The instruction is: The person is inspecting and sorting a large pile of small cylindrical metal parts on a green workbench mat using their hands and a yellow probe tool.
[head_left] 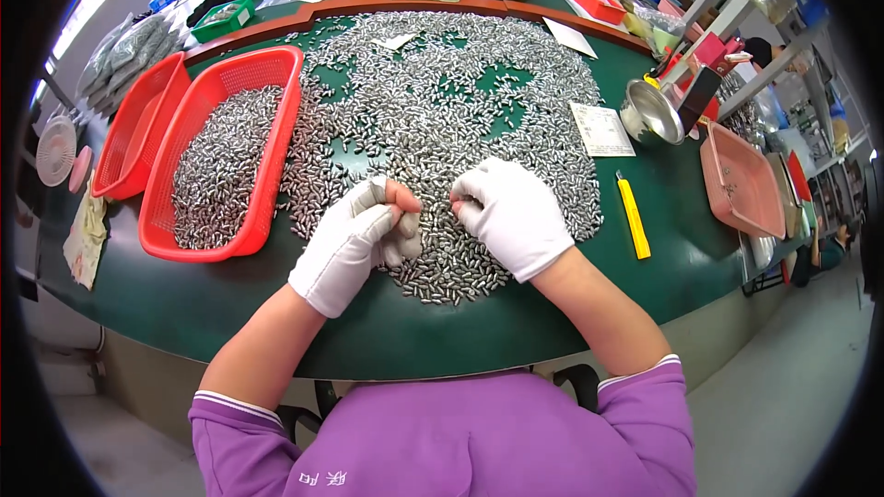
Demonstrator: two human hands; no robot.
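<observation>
Small, shiny, oblong metal pieces lie in a wide, mostly single-layer spread over the green table. Both hands wear white gloves that leave some fingertips bare. At the near part of the spread, my left hand is closed, its thumb and index fingertip pressed together; anything between them is too small to make out. Across a narrow gap, my right hand hovers over the pieces with curled fingers and thumb drawn in, so what it pinches is hidden. Left of my hands, a red basket holds a heap of the same pieces.
Another red basket stands farther left. To the right lie a yellow cutter, a printed paper slip, a metal bowl and a pink basket. A raised brown ledge borders the far side; other people sit beyond, at right.
</observation>
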